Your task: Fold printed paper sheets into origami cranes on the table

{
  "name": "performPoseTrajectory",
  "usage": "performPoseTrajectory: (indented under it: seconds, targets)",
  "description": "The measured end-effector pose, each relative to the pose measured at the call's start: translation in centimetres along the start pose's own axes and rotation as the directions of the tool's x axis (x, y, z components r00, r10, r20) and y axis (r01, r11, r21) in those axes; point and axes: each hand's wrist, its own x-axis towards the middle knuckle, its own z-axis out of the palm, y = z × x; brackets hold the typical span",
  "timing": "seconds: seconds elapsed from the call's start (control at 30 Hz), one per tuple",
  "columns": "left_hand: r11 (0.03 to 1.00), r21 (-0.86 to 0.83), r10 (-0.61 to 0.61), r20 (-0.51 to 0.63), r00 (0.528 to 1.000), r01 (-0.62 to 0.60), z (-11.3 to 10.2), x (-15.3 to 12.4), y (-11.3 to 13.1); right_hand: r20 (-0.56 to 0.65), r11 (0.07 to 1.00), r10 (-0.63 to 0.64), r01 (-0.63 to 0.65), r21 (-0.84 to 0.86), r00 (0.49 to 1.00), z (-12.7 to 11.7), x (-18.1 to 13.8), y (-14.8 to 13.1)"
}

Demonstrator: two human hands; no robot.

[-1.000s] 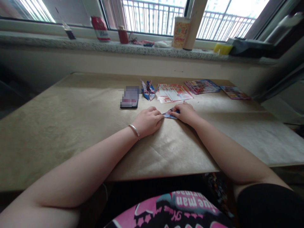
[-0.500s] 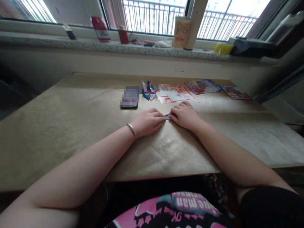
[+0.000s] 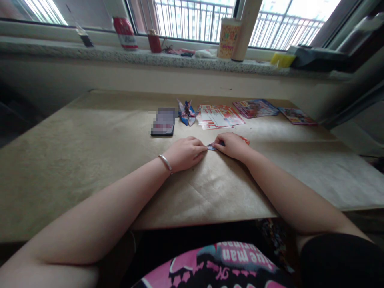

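A small piece of folded printed paper (image 3: 211,147) lies on the table between my hands, much of it covered by my right hand. My left hand (image 3: 186,153) rests low on the table, its fingers together and their tips pressing the paper's left end. My right hand (image 3: 232,145) is closed over the other end, thumb and fingers pinching it. An orange-red corner shows past that hand's far side. Just beyond them are a folded paper figure (image 3: 186,113) in blue, white and red, and a spread of red-and-white printed sheets (image 3: 220,117).
A phone (image 3: 163,122) lies left of the paper figure. More colourful printed sheets (image 3: 255,109) are at the back right, with another small stack (image 3: 297,116) beside them. On the windowsill stand a red can (image 3: 125,34), a red bottle (image 3: 154,42) and a patterned cup (image 3: 228,39).
My right hand has shifted slightly and its fingers have drawn in, uncovering an orange-red paper corner behind it. My left hand stays nearly in place. The view has tilted a little.
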Motion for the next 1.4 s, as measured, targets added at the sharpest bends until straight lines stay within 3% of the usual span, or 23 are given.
performPoseTrajectory:
  seconds: [0.63,1.4]
  targets:
    - [0.995,0.095,-0.025,0.007,1.0,0.024,0.0,0.8,0.4,0.021,0.999,0.037,-0.036,-0.006,0.999,-0.2,0.1,-0.4]
    - [0.991,0.04,-0.133,0.069,0.989,0.13,-0.9,0.3,-0.8,-0.001,1.0,0.031,-0.031,-0.006,1.0,0.0,0.0,-0.3]
